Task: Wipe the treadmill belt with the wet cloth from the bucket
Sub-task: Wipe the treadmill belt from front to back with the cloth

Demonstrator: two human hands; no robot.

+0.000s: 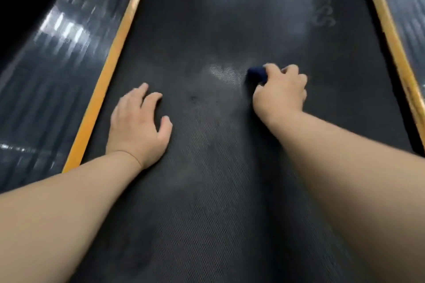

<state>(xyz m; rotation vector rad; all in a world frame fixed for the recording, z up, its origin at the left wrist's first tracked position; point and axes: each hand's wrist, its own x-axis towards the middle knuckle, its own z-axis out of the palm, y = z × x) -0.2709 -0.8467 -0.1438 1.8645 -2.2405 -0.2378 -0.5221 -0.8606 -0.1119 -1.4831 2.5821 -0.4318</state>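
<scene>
The black textured treadmill belt point(218, 179) fills the middle of the view and runs away from me. My right hand point(281, 91) grips a bunched dark blue cloth point(257, 74) and presses it onto the belt right of centre; only the cloth's left end shows past my fingers. A pale wet sheen lies on the belt just left of the cloth. My left hand point(140, 124) rests palm down on the belt near its left edge, fingers spread and holding nothing. The bucket is out of view.
An orange strip point(108, 71) borders the belt on the left and another orange strip point(388, 30) on the right. Beyond them lie glossy dark side rails point(50, 71). Faint lettering point(324, 14) marks the belt far right. The frame is motion-blurred.
</scene>
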